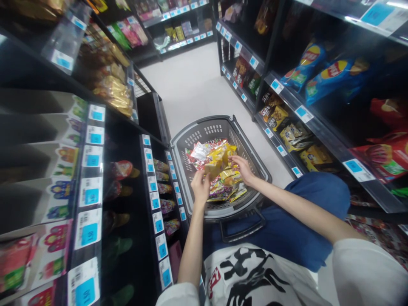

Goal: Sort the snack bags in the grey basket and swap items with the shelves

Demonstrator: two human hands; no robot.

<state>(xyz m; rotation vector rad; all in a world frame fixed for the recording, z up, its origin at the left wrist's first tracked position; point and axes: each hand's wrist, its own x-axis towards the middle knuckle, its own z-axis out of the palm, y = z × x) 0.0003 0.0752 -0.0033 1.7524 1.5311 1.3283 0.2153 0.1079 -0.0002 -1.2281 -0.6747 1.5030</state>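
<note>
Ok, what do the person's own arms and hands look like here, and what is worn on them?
Both hands, left and right, are bare: no gloves, rings or watch visible. The forearms are bare too. Short white sleeves cover the upper arms, part of a white shirt with a black print.

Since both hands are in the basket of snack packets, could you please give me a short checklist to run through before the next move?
1. Left hand on a yellow packet: ok, though full grip cannot tell.
2. Right hand resting on the packets: ok.
3. Basket level on the floor: ok.
4. Basket handle folded down toward the person: ok.
5. Packets inside the rim: ok.
6. Aisle floor ahead free: ok.
</note>
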